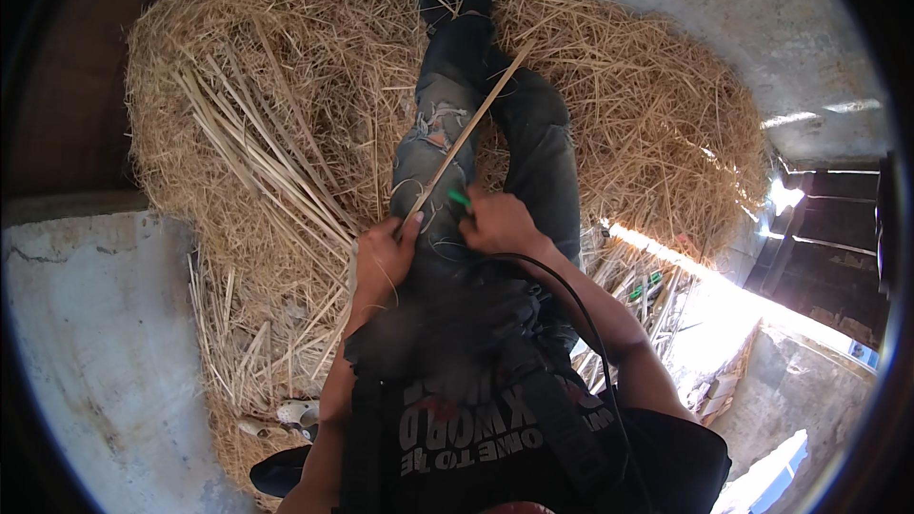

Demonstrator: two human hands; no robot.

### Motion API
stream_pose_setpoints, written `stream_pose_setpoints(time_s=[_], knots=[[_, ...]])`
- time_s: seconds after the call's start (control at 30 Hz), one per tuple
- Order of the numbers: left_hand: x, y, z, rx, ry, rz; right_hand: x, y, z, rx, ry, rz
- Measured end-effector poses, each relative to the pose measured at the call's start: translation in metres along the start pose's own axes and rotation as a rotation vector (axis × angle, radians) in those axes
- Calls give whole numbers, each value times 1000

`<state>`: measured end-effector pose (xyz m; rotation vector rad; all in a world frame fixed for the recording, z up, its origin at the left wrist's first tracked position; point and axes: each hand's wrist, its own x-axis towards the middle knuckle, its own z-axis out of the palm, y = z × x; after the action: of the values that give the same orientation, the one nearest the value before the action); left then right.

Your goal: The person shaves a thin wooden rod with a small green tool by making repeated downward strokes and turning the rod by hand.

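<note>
My left hand (383, 252) is closed around the lower end of a long, pale, flat strip (470, 128) that looks like split bamboo or cane. The strip slants up and to the right across my legs, its far end over the straw. My right hand (503, 225) is in a fist beside it, closed on a small green tool (459, 197). Only the tool's green end shows; its working part is hidden, so I cannot tell its kind. Thin curled shavings (411, 186) lie on my trouser leg near both hands.
A bundle of similar strips (252, 157) lies on the straw (314, 19) to my left. More stalks and a green object (645, 286) lie to my right. Concrete walls (105, 352) stand on both sides. A black cable (590, 319) runs past my right forearm.
</note>
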<state>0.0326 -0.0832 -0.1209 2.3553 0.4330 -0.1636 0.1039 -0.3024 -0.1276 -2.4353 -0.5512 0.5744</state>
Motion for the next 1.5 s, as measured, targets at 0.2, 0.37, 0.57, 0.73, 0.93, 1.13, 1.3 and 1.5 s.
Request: stream_pose_setpoints(time_s=[0.2, 0.37, 0.57, 0.73, 0.93, 1.13, 1.3, 1.5], knots=[[1, 7, 0, 48, 33, 10, 6, -27, 13, -157, -35, 98], [0, 9, 0, 67, 41, -12, 7, -28, 10, -161, 12, 142], [-2, 10, 1, 103, 55, -20, 12, -14, 27, -198, 46, 181], [-12, 10, -8, 134, 56, -17, 40, 34, 2, -343, 188, 270], [-15, 7, -3, 139, 73, -14, 27, 35, -24, -290, 165, 166], [-9, 10, -6, 82, 17, -16, 15, 9, 35, -273, 90, 101], [-6, -12, -8, 32, -18, 79, 40, 34, 9, -365, 235, 199], [-17, -32, -20, -112, -177, -98, 41, 42, -24, -332, 232, 152]])
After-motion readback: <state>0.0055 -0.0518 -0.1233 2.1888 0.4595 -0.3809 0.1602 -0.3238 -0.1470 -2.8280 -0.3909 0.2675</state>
